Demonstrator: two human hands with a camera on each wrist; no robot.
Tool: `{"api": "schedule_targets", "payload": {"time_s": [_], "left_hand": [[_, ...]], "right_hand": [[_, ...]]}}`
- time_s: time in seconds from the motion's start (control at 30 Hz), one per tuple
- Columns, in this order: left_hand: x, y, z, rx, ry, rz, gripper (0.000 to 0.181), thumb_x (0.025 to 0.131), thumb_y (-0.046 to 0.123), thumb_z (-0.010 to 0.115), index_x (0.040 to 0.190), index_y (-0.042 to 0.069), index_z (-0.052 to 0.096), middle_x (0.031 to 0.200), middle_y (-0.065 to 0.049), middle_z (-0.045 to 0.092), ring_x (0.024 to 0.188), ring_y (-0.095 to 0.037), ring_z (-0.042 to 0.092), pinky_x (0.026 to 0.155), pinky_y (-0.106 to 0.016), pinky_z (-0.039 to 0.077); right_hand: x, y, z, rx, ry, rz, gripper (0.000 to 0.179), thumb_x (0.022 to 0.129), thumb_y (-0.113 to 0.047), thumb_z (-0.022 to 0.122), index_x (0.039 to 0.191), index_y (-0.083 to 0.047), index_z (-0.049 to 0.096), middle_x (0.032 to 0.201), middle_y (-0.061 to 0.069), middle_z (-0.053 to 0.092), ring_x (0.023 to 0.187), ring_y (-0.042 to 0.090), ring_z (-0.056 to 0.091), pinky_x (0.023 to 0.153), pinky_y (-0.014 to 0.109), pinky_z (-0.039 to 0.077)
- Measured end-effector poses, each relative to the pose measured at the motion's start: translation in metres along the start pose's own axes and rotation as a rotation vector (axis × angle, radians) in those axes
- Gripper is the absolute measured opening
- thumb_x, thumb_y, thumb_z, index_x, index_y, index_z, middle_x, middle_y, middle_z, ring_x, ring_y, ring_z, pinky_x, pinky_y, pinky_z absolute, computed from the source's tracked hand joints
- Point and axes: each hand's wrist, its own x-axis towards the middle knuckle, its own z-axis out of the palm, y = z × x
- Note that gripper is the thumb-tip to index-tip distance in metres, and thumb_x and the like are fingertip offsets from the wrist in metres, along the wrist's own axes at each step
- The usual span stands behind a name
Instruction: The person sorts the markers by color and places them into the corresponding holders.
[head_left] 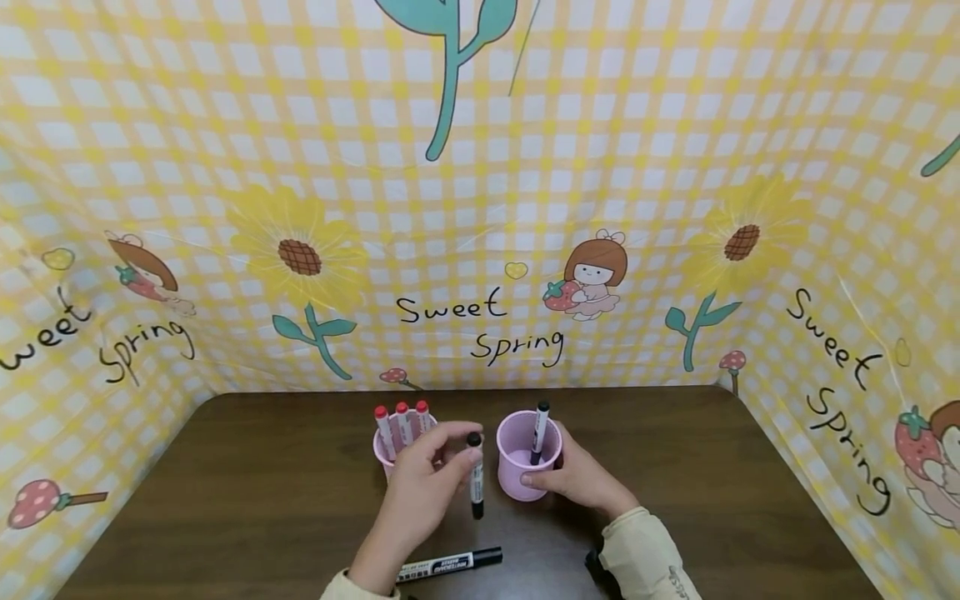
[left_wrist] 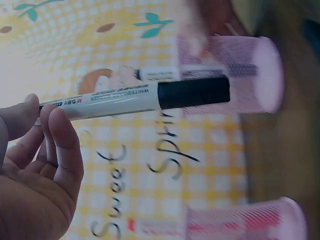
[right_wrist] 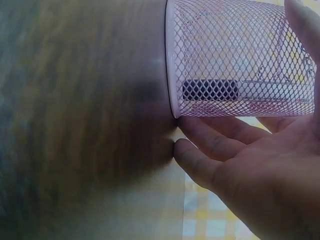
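Note:
Between thumb and fingers, my left hand (head_left: pixel 423 483) pinches a black whiteboard marker (head_left: pixel 477 479) by its upper end, upright in the air between two pink mesh pen cups. In the left wrist view the marker (left_wrist: pixel 115 100) shows its white barrel and black end. My right hand (head_left: pixel 581 475) grips the right pink pen cup (head_left: pixel 517 479) from its right side, thumb at the front. One black-capped marker (head_left: pixel 540 433) leans inside that cup. The left pink pen cup (head_left: pixel 380 450), partly hidden by my left hand, has red-capped markers (head_left: pixel 403 423) in it.
Another black whiteboard marker (head_left: pixel 450 565) lies on the brown table (head_left: pixel 247 500) near the front, its left end behind my left wrist. A dark object (head_left: pixel 596 567) shows beside the right sleeve. Yellow checked cloth (head_left: pixel 480 208) walls the table at back and sides.

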Motion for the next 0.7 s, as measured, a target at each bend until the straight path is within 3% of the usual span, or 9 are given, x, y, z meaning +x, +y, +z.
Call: {"api": "schedule_targets", "payload": {"time_s": [0.1, 0.2, 0.37, 0.5, 0.7], "left_hand": [[0.013, 0.011, 0.006, 0.060, 0.002, 0.101, 0.022, 0.091, 0.012, 0.076, 0.112, 0.019, 0.074, 0.089, 0.004, 0.061, 0.068, -0.014, 0.055, 0.058, -0.025, 0.045], [0.026, 0.022, 0.011, 0.061, -0.001, 0.169, 0.023, 0.093, 0.014, 0.075, 0.114, 0.020, 0.073, 0.098, 0.004, 0.061, 0.071, -0.017, 0.057, 0.061, -0.028, 0.049], [0.047, 0.026, 0.018, 0.037, 0.007, 0.161, 0.024, 0.094, 0.016, 0.074, 0.118, 0.020, 0.073, 0.099, 0.002, 0.063, 0.066, -0.018, 0.057, 0.058, -0.031, 0.051], [0.057, 0.016, 0.027, 0.062, 0.003, 0.143, 0.024, 0.093, 0.014, 0.074, 0.117, 0.018, 0.074, 0.102, 0.001, 0.064, 0.072, -0.017, 0.055, 0.061, -0.029, 0.048], [0.063, -0.002, 0.040, 0.119, -0.049, 0.109, 0.023, 0.093, 0.014, 0.074, 0.116, 0.014, 0.073, 0.101, 0.001, 0.064, 0.080, -0.017, 0.056, 0.069, -0.029, 0.049]], "right_hand": [[0.000, 0.000, 0.000, 0.004, 0.004, 0.013, 0.085, 0.081, -0.019, 0.085, 0.147, -0.004, 0.033, 0.135, 0.015, 0.054, 0.121, 0.030, 0.053, 0.102, 0.045, 0.039], [-0.001, -0.001, 0.000, 0.010, 0.002, 0.010, 0.086, 0.081, -0.019, 0.085, 0.147, -0.003, 0.033, 0.135, 0.016, 0.053, 0.121, 0.031, 0.053, 0.102, 0.046, 0.039], [0.000, -0.002, -0.001, 0.010, -0.002, -0.003, 0.085, 0.082, -0.019, 0.084, 0.147, -0.001, 0.032, 0.136, 0.018, 0.053, 0.121, 0.033, 0.053, 0.102, 0.047, 0.039], [0.000, -0.001, 0.000, 0.010, -0.003, 0.019, 0.085, 0.082, -0.020, 0.085, 0.147, -0.003, 0.033, 0.137, 0.015, 0.052, 0.122, 0.030, 0.052, 0.104, 0.048, 0.038], [0.001, 0.000, -0.002, 0.001, -0.003, 0.009, 0.087, 0.081, -0.020, 0.085, 0.148, -0.003, 0.032, 0.138, 0.015, 0.051, 0.122, 0.028, 0.051, 0.104, 0.050, 0.037]]}}
